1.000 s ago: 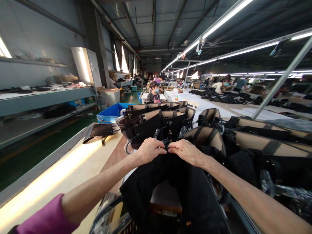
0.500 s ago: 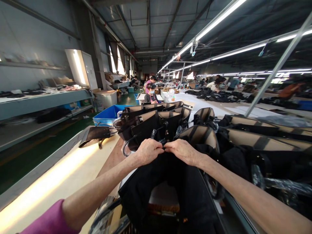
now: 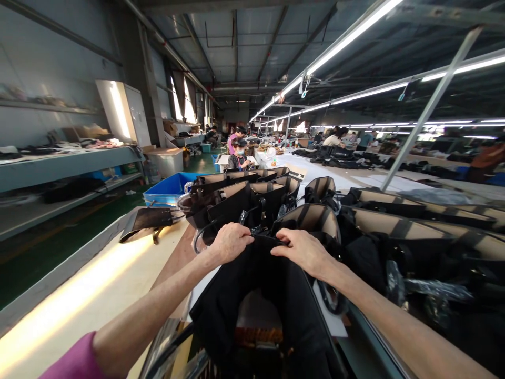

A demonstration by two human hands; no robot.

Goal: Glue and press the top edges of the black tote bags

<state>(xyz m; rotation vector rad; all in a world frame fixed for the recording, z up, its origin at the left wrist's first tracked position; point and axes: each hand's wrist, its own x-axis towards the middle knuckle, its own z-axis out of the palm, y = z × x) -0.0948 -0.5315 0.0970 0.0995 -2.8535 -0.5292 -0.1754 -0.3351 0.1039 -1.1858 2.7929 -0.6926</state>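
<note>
A black fabric bag [image 3: 260, 300] stands open in front of me on the workbench [image 3: 106, 284]. My left hand [image 3: 229, 242] grips its far top edge with curled fingers. My right hand [image 3: 303, 250] pinches the same edge a little to the right, a small gap between the two hands. Beyond them stand several black handbags with tan lining [image 3: 252, 197], packed close in rows. What lies inside the bag is dark and hard to make out.
A flat dark bag piece [image 3: 148, 220] lies at the bench's left edge. A blue bin [image 3: 168, 190] stands on the green floor. Shelves [image 3: 67, 163] run along the left wall. A slanted metal post [image 3: 430, 105] rises at right. Other people [image 3: 239, 153] work far off.
My hands, which touched at the middle of the bag's edge, have drawn slightly apart along it. The view has shifted a little to the right.
</note>
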